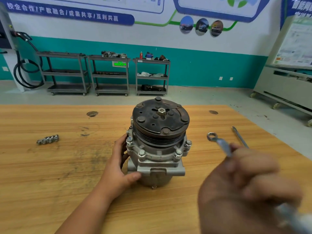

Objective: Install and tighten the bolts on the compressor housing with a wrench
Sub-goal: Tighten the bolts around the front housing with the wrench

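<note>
Bolts (141, 152) are sitting in the flange of the compressor housing (157, 166), which is standing upright mid-table. The left hand (120, 166) is gripping its side. The right hand (244, 183), blurred, is clutching the wrench (219, 143) just beside it. I'm judging the tightening as the part left.

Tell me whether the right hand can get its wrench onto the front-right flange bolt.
Probably yes. The right hand holds the wrench just right of the compressor, nothing stands between its ring end and the front-right flange bolt, and the left hand grips the opposite side.
</note>
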The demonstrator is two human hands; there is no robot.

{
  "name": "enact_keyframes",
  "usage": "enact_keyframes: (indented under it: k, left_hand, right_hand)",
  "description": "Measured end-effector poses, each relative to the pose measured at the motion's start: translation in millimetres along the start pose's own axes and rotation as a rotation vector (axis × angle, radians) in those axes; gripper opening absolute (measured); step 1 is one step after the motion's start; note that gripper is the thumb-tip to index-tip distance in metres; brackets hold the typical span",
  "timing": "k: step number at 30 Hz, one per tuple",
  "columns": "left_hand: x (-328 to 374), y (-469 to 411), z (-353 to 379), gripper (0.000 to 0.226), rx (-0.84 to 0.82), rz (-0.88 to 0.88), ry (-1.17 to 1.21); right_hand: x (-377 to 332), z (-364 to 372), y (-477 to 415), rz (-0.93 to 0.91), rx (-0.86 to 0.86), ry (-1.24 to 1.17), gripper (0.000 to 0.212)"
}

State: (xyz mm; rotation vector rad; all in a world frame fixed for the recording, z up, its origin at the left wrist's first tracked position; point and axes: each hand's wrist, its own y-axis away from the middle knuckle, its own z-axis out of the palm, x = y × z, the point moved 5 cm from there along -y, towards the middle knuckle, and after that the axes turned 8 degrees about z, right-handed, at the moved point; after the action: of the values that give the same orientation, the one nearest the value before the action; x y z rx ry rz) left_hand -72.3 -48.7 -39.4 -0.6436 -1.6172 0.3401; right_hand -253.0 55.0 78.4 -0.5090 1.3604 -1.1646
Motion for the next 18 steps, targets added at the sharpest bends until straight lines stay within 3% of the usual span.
enact_keyframes:
  k: [1,2,4,5,9,18]
  left_hand:
    - [3,0,0,0.115,0.006,0.013,0.0]
    - [4,0,0,0.116,0.006,0.019,0.01]
    - [8,0,1,0.117,0.005,0.023,0.021]
    - [9,0,2,0.118,0.005,0.021,0.005]
    - [11,-2,2,0.117,0.01,0.018,0.021]
    - [8,-4,0,0.125,0.01,0.01,0.01]
  right_hand:
    - [2,-24,-7,0.108,0.077,-0.173,0.032]
    - [8,-40,-24,0.214,0.087,-0.524,0.031]
    - [18,-44,-58,0.413,-0.024,-1.216,0.028]
    - [30,-41,-65,0.559,0.002,-1.388,0.031]
    - [75,-23,-73,0.926,0.111,-1.503,0.04]
    - [113,17,-67,1.276,-0.009,-1.575,0.053]
